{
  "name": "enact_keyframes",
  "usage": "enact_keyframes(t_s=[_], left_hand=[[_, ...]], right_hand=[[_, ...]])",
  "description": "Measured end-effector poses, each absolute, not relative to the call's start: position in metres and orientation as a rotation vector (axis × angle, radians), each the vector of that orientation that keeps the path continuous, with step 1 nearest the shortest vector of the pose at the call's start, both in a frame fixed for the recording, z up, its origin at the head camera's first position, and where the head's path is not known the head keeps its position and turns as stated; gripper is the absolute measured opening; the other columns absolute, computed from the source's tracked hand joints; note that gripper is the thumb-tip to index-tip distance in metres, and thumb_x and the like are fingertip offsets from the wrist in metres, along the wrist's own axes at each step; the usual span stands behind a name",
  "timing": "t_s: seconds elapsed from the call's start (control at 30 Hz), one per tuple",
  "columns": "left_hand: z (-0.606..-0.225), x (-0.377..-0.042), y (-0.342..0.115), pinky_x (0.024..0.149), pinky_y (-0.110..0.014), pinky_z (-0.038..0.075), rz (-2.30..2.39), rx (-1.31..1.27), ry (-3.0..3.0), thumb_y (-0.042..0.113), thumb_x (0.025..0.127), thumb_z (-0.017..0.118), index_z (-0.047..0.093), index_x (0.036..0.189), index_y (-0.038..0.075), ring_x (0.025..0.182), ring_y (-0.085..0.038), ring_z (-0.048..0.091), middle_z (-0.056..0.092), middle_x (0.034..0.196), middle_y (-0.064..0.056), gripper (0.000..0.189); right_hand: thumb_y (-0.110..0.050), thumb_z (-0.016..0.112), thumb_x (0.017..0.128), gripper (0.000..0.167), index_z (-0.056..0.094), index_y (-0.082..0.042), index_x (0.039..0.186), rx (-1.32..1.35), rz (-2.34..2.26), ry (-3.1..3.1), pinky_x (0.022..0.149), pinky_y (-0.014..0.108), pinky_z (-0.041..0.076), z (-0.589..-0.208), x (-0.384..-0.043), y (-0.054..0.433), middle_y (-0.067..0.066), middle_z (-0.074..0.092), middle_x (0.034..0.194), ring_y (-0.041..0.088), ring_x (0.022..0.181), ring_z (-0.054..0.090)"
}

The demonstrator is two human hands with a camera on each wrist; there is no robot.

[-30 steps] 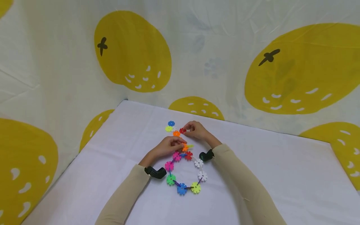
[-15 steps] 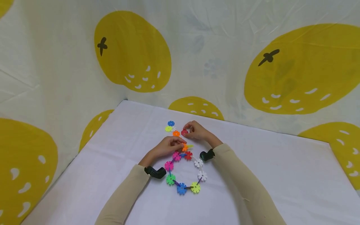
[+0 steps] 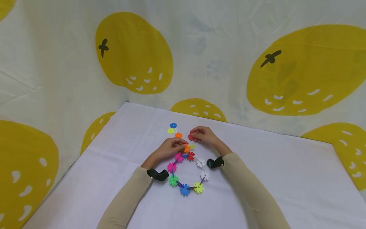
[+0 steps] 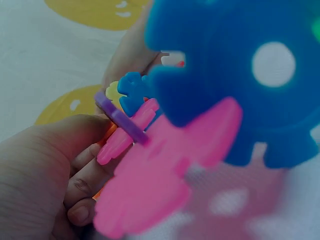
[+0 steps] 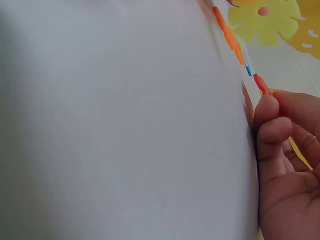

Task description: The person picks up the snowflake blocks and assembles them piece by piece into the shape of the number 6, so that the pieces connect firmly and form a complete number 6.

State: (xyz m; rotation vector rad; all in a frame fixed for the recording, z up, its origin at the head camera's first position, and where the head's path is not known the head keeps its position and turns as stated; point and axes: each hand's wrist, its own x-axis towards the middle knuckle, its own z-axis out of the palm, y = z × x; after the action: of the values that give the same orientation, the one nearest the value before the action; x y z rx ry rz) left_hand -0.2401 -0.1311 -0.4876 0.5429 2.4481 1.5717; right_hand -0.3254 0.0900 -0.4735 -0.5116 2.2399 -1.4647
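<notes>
A ring of linked notched plastic discs lies on the white cloth, with pink [image 3: 172, 167], green [image 3: 173, 181], blue [image 3: 185, 190], yellow [image 3: 198, 187] and white [image 3: 205, 175] pieces joined by discs set on edge. At its far end, my left hand [image 3: 171, 147] pinches an orange disc [image 3: 186, 148] that has a yellow-green disc [image 3: 192, 147] slotted to it. Close up in the left wrist view are pink [image 4: 145, 180], purple [image 4: 120, 117] and blue [image 4: 225, 65] discs. My right hand [image 3: 204, 135] pinches a loose red disc [image 3: 191, 136] between thumb and fingers.
Beyond the left hand lie several loose discs: blue [image 3: 173, 125], yellow-green [image 3: 170, 131], white [image 3: 176, 131] and orange [image 3: 178, 135]. Behind the table hangs a pale curtain [image 3: 211, 47] with large yellow fruit prints. Each wrist wears a black camera.
My right hand has drawn the red disc away from the loose pile, rightward and slightly nearer. My left hand keeps its pinch on the orange disc, almost unmoved.
</notes>
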Motion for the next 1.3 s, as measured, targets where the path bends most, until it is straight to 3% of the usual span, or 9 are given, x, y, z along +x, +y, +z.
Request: enact_keyframes(t_s=[0.57, 0.83, 1.3], left_hand=[[-0.484, -0.237, -0.131, 0.072, -0.026, 0.05, 1.6, 0.455, 2.479, 0.024, 0.097, 0.062, 0.068, 0.119, 0.008, 0.072, -0.015, 0.061, 0.07, 0.085, -0.001, 0.027], [-0.486, -0.238, -0.129, 0.073, -0.026, 0.049, 1.614, 0.439, 2.451, 0.022, 0.097, 0.062, 0.067, 0.119, 0.008, 0.071, -0.015, 0.059, 0.069, 0.083, -0.001, 0.027], [-0.485, -0.237, -0.128, 0.074, -0.026, 0.049, 1.592, 0.443, 2.47, 0.023, 0.097, 0.062, 0.067, 0.119, 0.009, 0.072, -0.015, 0.059, 0.068, 0.083, 0.0, 0.026]], right_hand=[[-0.017, 0.064, 0.095, 0.028, 0.061, 0.002, 0.115, -0.334, -1.657, 2.026, 0.065, 0.021, 0.05, -0.477, -0.308, 0.117, 0.006, 0.069, 0.092, 0.014, 0.07, 0.06], [-0.009, 0.058, 0.097, 0.024, 0.058, 0.006, 0.116, -0.393, -1.699, 1.902, 0.066, 0.019, 0.051, -0.477, -0.301, 0.124, 0.004, 0.068, 0.094, 0.012, 0.07, 0.058], [-0.003, 0.061, 0.095, 0.021, 0.057, 0.009, 0.111, -0.422, -1.787, 1.812, 0.07, 0.021, 0.053, -0.477, -0.296, 0.123, 0.003, 0.071, 0.093, 0.012, 0.07, 0.061]])
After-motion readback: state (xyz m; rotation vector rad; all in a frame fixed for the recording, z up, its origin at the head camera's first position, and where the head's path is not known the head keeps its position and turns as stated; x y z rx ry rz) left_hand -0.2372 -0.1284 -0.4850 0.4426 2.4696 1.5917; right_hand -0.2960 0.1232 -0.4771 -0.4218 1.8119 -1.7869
